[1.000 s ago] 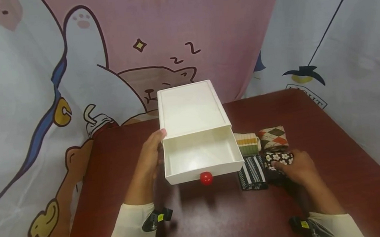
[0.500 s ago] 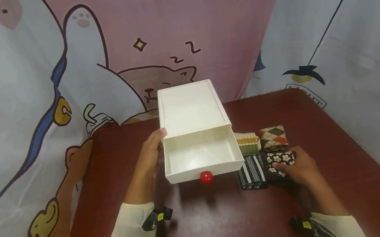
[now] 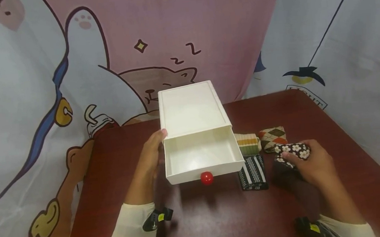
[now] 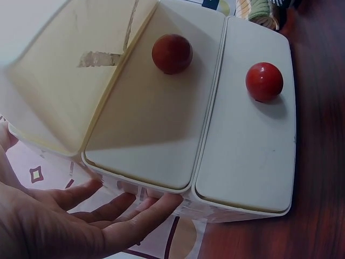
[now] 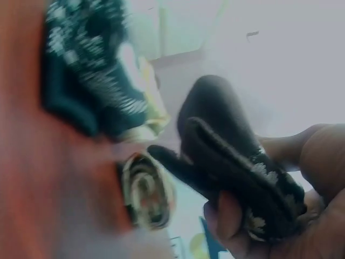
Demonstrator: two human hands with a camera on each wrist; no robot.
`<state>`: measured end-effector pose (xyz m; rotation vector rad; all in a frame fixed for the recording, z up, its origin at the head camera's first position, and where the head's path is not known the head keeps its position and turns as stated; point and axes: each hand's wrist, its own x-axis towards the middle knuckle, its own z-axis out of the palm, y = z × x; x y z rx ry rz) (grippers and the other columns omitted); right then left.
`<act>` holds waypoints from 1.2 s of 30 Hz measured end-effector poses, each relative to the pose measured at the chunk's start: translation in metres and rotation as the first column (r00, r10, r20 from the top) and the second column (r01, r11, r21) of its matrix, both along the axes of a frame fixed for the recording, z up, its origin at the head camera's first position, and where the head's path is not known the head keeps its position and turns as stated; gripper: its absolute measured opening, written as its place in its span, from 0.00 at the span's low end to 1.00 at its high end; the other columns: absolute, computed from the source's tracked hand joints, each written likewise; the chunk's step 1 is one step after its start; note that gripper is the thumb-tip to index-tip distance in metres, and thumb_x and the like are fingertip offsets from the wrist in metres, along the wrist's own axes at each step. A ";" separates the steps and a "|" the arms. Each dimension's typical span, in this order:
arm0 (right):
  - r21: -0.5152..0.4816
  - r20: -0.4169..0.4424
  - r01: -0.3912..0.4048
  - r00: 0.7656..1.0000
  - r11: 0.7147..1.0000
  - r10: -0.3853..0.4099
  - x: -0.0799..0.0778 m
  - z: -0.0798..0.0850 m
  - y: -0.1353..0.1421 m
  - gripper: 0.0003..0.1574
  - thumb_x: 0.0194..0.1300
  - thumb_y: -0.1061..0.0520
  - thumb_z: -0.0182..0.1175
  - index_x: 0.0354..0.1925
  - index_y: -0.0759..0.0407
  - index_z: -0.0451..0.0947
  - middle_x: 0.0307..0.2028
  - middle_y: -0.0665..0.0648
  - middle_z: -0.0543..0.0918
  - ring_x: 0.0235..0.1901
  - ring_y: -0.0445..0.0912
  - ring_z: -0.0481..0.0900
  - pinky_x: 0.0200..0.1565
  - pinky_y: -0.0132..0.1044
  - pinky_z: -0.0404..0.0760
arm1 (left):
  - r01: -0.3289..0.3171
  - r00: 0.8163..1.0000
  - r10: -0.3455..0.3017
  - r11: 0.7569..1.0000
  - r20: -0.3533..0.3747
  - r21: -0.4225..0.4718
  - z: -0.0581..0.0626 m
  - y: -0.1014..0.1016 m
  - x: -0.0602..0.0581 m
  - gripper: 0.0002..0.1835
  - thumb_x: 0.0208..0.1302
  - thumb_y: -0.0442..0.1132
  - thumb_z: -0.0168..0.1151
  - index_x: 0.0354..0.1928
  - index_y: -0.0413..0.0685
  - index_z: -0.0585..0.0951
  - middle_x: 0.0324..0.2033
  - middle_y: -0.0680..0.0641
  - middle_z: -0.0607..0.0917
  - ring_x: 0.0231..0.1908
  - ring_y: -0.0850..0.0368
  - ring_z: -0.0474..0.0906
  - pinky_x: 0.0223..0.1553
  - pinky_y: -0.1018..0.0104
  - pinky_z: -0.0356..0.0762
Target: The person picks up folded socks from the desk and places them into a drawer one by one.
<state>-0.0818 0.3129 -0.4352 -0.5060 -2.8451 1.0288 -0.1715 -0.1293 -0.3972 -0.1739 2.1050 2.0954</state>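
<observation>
My right hand (image 3: 316, 164) pinches a folded pair of black socks with white flowers (image 3: 294, 150), raised off the table at the right. In the right wrist view these socks (image 5: 215, 135) sit between thumb and fingers, their dark folded end pointing away. A white drawer cabinet (image 3: 192, 109) stands in the middle, its top drawer (image 3: 185, 177) with a red knob pulled out and bare inside. My left hand (image 3: 149, 152) rests along the cabinet's left side, thumb at the top edge. In the left wrist view its fingers (image 4: 143, 221) lie fairly straight against the side.
Right of the cabinet lie folded socks: a black-and-white striped pair (image 3: 253, 173), a cream, yellow and green pair (image 3: 247, 145) and an argyle pair (image 3: 273, 138). Two lower drawers with red knobs (image 4: 264, 82) are closed. A printed cloth (image 3: 223, 36) hangs behind the brown table (image 3: 226, 220).
The flowered socks have come up off the table in my right hand, moving right and away from the striped pair. My left hand and the cabinet stay put.
</observation>
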 end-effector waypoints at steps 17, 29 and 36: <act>-0.291 -0.126 -0.114 0.989 0.950 0.080 -0.007 0.066 -0.037 0.32 0.82 0.49 0.57 0.76 0.60 0.68 0.65 0.73 0.76 0.44 0.37 0.79 0.33 0.32 0.87 | 0.010 1.000 -0.010 1.000 0.006 0.003 0.001 0.000 0.000 0.32 0.82 0.57 0.53 0.79 0.51 0.72 0.50 0.41 0.86 0.43 0.55 0.84 0.36 0.57 0.88; -0.314 -0.331 -0.276 0.929 0.909 0.168 -0.014 0.107 -0.076 0.35 0.82 0.49 0.63 0.80 0.49 0.66 0.62 0.61 0.77 0.43 0.32 0.82 0.34 0.33 0.91 | 0.017 1.000 -0.017 1.000 0.003 0.012 0.000 0.001 0.000 0.33 0.82 0.58 0.52 0.80 0.50 0.70 0.52 0.37 0.87 0.44 0.54 0.85 0.35 0.58 0.88; -0.409 -0.344 -0.360 0.912 0.839 0.224 -0.023 0.122 -0.108 0.29 0.82 0.51 0.62 0.76 0.50 0.72 0.61 0.59 0.78 0.45 0.37 0.85 0.38 0.36 0.93 | 0.003 1.000 -0.003 1.000 0.004 0.012 0.000 0.001 0.000 0.32 0.82 0.57 0.53 0.79 0.50 0.72 0.47 0.42 0.85 0.40 0.56 0.85 0.34 0.59 0.89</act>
